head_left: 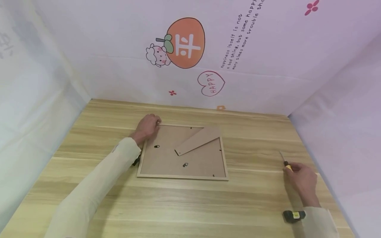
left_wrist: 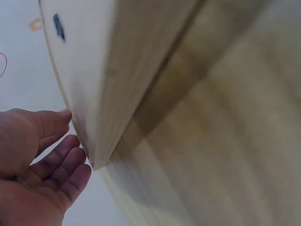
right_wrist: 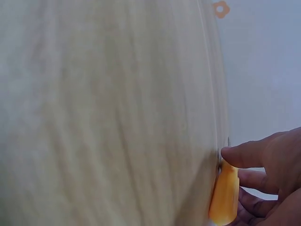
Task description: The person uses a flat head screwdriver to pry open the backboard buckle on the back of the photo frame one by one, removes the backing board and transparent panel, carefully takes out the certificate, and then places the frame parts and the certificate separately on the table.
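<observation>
A picture frame [head_left: 166,162] lies face down on the wood-grain table, its brown backing board and pale wooden border showing. A stand leg [head_left: 199,140] slants across the backing, and several small dark metal fittings sit on the board and along the border. At the frame's far left corner is my left hand [head_left: 148,127]; in the left wrist view its loosely bent fingers [left_wrist: 70,162] and thumb touch the outer edge. Well to the right, my right hand [head_left: 303,180] pinches a small screwdriver [head_left: 288,167] by its yellow handle [right_wrist: 225,195], the thin metal shaft pointing away from me.
White printed sheets [head_left: 119,76] hang behind the table [head_left: 184,201] and along both its sides. A dark strap-like piece [head_left: 136,161] shows under the left wrist. A black device with a yellow label [head_left: 294,216] sits at the right wrist.
</observation>
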The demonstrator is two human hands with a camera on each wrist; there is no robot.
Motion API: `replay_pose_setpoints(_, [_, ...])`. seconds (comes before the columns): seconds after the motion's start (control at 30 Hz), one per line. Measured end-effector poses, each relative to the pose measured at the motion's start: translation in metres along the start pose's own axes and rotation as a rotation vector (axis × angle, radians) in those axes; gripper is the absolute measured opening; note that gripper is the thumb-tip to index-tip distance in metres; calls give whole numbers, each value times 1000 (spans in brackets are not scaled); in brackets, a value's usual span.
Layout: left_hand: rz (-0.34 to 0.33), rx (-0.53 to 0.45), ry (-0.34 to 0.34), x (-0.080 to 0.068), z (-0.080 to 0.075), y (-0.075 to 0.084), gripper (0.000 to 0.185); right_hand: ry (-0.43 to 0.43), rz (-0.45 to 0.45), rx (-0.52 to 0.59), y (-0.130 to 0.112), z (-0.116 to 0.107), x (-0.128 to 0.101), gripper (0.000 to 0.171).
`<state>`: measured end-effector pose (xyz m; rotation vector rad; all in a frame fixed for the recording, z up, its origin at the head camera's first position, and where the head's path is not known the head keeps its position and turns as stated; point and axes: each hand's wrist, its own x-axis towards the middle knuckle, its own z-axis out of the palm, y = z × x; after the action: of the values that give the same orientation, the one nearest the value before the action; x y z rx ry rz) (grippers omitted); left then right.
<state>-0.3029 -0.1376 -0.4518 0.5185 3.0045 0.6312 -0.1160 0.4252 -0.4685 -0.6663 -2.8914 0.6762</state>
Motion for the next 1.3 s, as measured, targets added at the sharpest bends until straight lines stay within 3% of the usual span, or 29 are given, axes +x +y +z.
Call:
replay_pose_setpoints(0.5, [3, 44, -23, 6, 0, -2, 24, 5, -7, -26, -3, 2, -2, 36])
replay_pose_setpoints(0.73, [-1, 16, 10, 5, 2, -7, 20, 28, -36, -24, -4, 3, -2, 35])
replay_pose_setpoints(1.3, [-31, -58, -3, -10, -4, -19, 17, 103, -145, 72, -34, 10, -4, 29])
